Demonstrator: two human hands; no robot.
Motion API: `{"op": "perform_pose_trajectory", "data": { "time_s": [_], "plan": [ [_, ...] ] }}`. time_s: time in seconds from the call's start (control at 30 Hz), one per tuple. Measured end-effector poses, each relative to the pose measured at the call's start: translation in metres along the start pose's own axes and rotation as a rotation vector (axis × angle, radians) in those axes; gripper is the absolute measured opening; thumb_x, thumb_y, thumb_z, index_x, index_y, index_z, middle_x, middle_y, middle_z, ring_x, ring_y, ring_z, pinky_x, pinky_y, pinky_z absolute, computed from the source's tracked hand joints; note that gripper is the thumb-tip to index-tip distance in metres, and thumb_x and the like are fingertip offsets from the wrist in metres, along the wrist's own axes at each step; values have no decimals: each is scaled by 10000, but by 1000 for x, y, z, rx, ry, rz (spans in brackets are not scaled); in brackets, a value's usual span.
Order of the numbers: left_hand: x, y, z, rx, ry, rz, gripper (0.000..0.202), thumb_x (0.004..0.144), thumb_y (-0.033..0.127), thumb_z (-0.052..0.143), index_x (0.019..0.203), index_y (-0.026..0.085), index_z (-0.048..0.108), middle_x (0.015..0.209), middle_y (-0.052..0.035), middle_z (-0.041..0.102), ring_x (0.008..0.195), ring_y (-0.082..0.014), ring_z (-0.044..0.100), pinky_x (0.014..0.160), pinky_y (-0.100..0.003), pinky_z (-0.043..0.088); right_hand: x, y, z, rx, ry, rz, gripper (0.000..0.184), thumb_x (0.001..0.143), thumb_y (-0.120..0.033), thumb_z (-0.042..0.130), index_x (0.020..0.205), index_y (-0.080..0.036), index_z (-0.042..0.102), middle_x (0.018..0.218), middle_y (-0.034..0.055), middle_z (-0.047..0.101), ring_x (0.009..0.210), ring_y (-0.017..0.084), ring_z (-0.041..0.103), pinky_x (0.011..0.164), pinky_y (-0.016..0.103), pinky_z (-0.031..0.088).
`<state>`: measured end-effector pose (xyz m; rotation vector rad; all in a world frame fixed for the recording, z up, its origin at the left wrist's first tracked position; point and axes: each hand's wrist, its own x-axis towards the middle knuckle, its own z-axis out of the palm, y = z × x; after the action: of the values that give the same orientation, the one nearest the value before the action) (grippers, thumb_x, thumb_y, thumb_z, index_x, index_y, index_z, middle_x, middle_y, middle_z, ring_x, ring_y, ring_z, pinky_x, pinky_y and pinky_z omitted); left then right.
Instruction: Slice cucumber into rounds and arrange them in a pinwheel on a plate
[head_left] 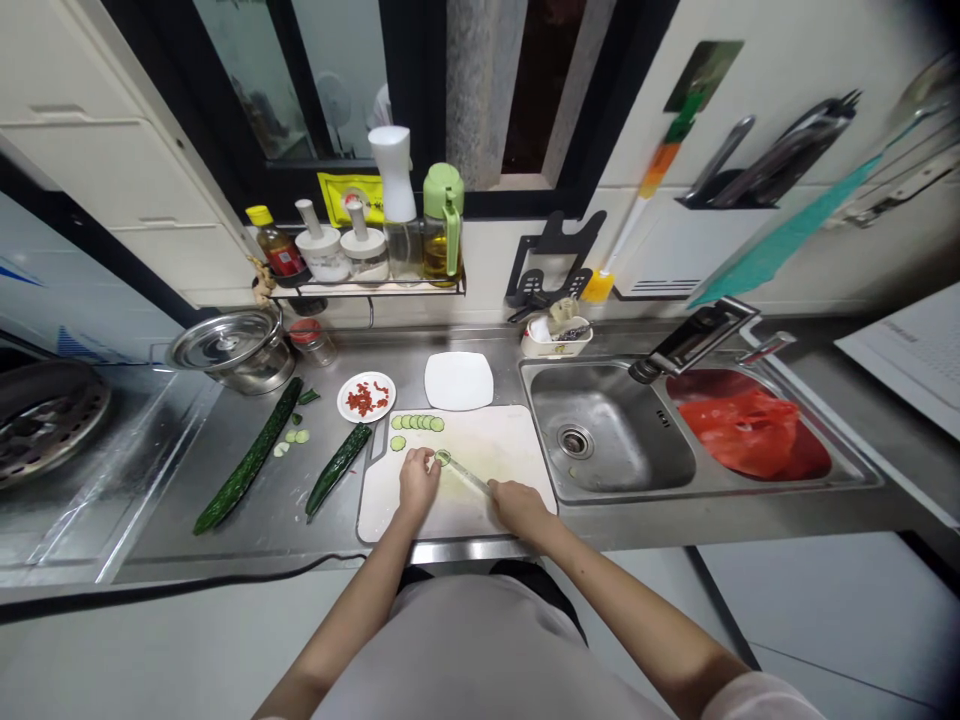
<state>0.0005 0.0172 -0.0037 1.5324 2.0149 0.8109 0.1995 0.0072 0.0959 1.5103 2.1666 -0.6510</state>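
Note:
My right hand [520,510] is wrapped round the handle of a knife [471,476], its blade reaching left and away over the white cutting board [517,440]. At the blade's tip is a cucumber slice [443,457]. The curled fingers of my left hand [418,484] pinch at that slice's left edge. Behind them on the board lies a row of overlapping cucumber slices [417,423], with one single slice [397,443] just in front of its left end. A cut cucumber [337,468] rests on the counter, touching or close to the board's left side.
A long whole cucumber [251,460] and small cucumber pieces [297,437] lie further left. Behind the board stand a plate of red bits [367,397] and a white square plate [459,380]. The sink [622,430] is on the right, a lidded pot [236,350] back left.

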Motion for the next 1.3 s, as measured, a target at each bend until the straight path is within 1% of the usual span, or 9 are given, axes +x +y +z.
{"op": "perform_pose_trajectory", "data": {
  "time_s": [0.2, 0.33, 0.57, 0.8, 1.03, 1.2, 1.3],
  "plan": [
    [0, 2, 0, -8, -3, 1, 158, 807, 229, 554, 921, 166, 644, 891, -66, 602, 740, -171, 576, 723, -300, 467, -3, 2, 1, -1, -26, 20, 322, 902, -143, 368, 1136, -152, 589, 1016, 163, 680, 992, 248, 646, 769, 324, 445],
    [-1, 4, -2, -3, -10, -10, 167, 813, 231, 546, 930, 165, 646, 906, -69, 603, 762, -177, 583, 740, -305, 471, -1, 0, 2, 2, -1, 10, 321, 914, -144, 349, 1131, -147, 585, 1015, 168, 680, 980, 247, 650, 756, 322, 450],
    [0, 5, -3, 14, -43, -39, 175, 812, 220, 553, 950, 166, 648, 930, -72, 606, 791, -178, 592, 772, -306, 475, -1, -4, 1, -3, 20, 8, 329, 887, -99, 352, 1119, -144, 581, 1023, 163, 682, 979, 239, 654, 758, 316, 457],
    [3, 9, -4, 33, -30, -51, 124, 780, 189, 580, 889, 168, 637, 886, -60, 607, 815, -177, 596, 779, -286, 463, -7, -4, 3, -9, 1, -18, 333, 869, -73, 365, 1132, -123, 564, 1009, 176, 677, 978, 251, 651, 754, 323, 456],
    [7, 18, -4, 125, -63, -164, 110, 754, 171, 597, 856, 178, 639, 875, -53, 661, 833, -182, 617, 759, -270, 440, -6, 1, 6, -3, -19, -37, 319, 883, -94, 353, 1125, -116, 560, 1020, 181, 668, 973, 249, 646, 743, 320, 453],
    [8, 21, -2, 82, -63, -210, 209, 762, 129, 568, 932, 198, 667, 812, -37, 705, 821, -188, 642, 744, -266, 438, -5, 3, 8, 1, -12, -49, 310, 886, -98, 342, 1107, -124, 558, 1025, 178, 667, 968, 250, 649, 731, 317, 450],
    [10, 21, -4, 51, -69, -213, 196, 754, 115, 564, 883, 193, 690, 816, -38, 719, 816, -177, 651, 735, -252, 445, -4, 2, 8, -1, -5, -49, 311, 883, -99, 344, 1107, -127, 557, 1017, 172, 670, 973, 248, 649, 732, 318, 453]
  ]
}}
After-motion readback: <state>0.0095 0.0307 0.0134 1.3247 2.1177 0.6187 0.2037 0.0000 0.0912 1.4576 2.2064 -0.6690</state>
